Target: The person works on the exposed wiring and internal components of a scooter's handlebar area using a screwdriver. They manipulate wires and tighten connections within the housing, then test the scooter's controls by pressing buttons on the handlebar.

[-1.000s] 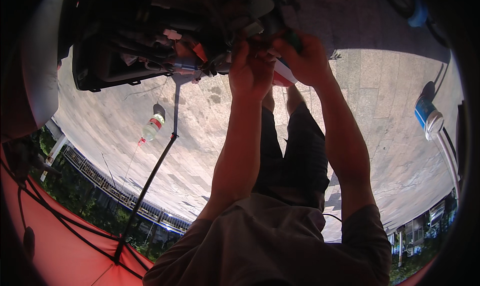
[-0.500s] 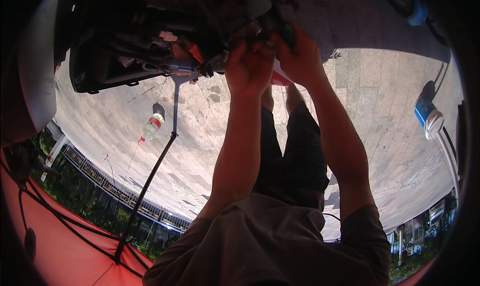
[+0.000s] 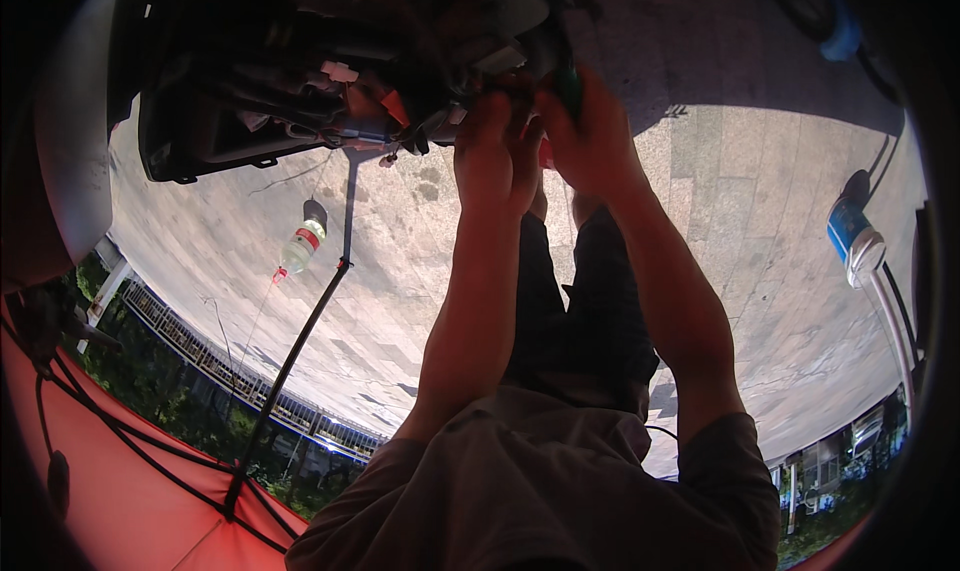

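Observation:
My left hand (image 3: 492, 161) reaches up to the underside of a dark, opened vehicle-like body (image 3: 300, 46), its fingers bent together among parts too dark to tell; what they pinch is hidden. Beside it, my right hand (image 3: 592, 139) is closed around a dark green thing (image 3: 569, 86), perhaps a handle, whose end goes up into shadow. A small red piece (image 3: 546, 154) shows between my wrists. Left of my hands, loose wiring hangs in the body, with a white connector (image 3: 340, 72) and an orange part (image 3: 395, 108).
A black pole (image 3: 290, 366) rises from a red canopy (image 3: 150, 491) at the left. On its string hangs a clear bottle with a red band (image 3: 303, 246). A blue-and-white container (image 3: 856, 239) sits by a pale pole at the right. Pale paving (image 3: 750, 241) lies below.
My left hand has turned and its fingers are straighter and less curled. My right hand has shifted slightly down. The red and white piece between the wrists shows less.

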Demonstrator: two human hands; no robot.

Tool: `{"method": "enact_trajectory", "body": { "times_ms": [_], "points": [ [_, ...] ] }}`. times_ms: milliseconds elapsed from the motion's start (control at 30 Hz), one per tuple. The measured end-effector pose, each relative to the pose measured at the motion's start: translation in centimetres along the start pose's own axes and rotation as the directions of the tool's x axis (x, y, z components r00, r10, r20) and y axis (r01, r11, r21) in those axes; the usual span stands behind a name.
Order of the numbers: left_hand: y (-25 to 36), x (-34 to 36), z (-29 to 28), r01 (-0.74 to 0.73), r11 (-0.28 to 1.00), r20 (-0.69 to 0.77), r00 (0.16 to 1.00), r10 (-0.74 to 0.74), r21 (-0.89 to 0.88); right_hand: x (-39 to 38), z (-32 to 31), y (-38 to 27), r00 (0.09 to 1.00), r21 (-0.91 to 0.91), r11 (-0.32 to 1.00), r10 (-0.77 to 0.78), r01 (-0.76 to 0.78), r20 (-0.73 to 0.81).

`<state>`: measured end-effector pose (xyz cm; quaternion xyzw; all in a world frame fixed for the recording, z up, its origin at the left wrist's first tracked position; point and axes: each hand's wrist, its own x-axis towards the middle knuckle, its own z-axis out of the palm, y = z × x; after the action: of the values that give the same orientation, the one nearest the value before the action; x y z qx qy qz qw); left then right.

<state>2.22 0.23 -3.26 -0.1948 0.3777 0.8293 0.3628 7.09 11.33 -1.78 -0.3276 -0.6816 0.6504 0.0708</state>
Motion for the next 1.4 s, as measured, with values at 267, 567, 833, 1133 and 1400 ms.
{"method": "enact_trajectory", "body": {
  "times_ms": [267,567,833,1133,1400],
  "points": [
    [-1.3,3.0,0.2,-0.24,0.947,0.012,0.97,0.243,0.215,2.1,-0.1,0.7,0.987,-0.127,0.979,-0.162,0.158,-0.022],
    [-2.3,0.6,3.1,-0.152,0.984,-0.22,0.961,0.168,0.089,0.9,-1.2,0.2,0.996,-0.039,0.999,-0.003,0.007,0.085],
    [-1.4,3.0,0.7,-0.227,0.974,-0.134,0.965,0.227,0.015,0.9,0.4,1.7,0.999,0.007,0.999,-0.035,0.035,0.032],
    [-1.4,2.1,0.6,-0.246,0.962,-0.13,0.957,0.261,0.116,1.0,0.8,2.8,0.998,0.189,0.98,-0.069,0.066,0.011],
    [-0.5,1.8,1.2,-0.173,0.985,-0.139,0.975,0.172,0.004,0.4,0.2,2.5,0.994,0.218,0.97,0.093,-0.104,0.06]
  ]
}}
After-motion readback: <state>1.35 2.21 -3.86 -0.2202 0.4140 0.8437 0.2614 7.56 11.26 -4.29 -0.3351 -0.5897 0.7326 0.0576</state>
